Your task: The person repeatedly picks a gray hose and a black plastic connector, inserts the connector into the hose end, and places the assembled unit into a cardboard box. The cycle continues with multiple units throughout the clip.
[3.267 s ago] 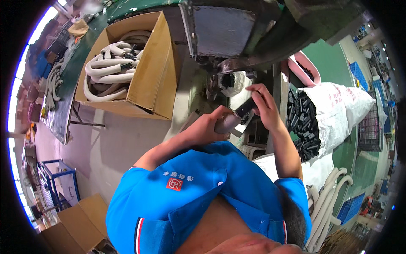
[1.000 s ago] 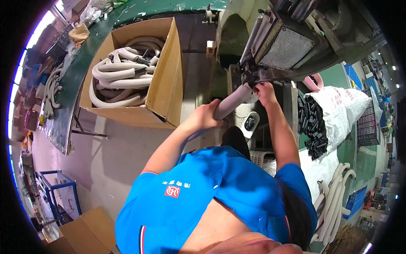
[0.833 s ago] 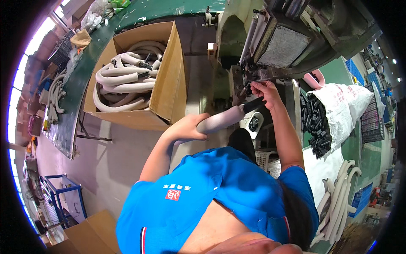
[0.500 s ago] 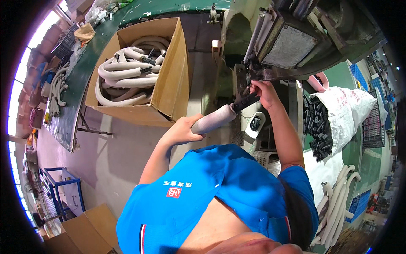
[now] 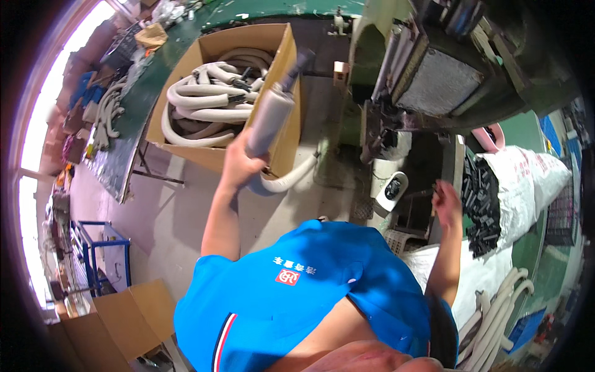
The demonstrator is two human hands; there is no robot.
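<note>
Grey hose (image 5: 270, 118) in left hand (image 5: 238, 166)'s closed grip beside cardboard box (image 5: 186, 139); right hand (image 5: 446, 201) loosely open, empty.

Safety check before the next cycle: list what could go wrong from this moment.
1. The left hand grips the pale grey corrugated hose with a black end fitting low down; its long free end, blurred, may strike the wall of the open cardboard box of coiled hoses.
2. The hose's trailing loop hangs below the hand and might snag on the box.
3. The right hand hovers open close to the green metal machine; fingers could be caught.
</note>
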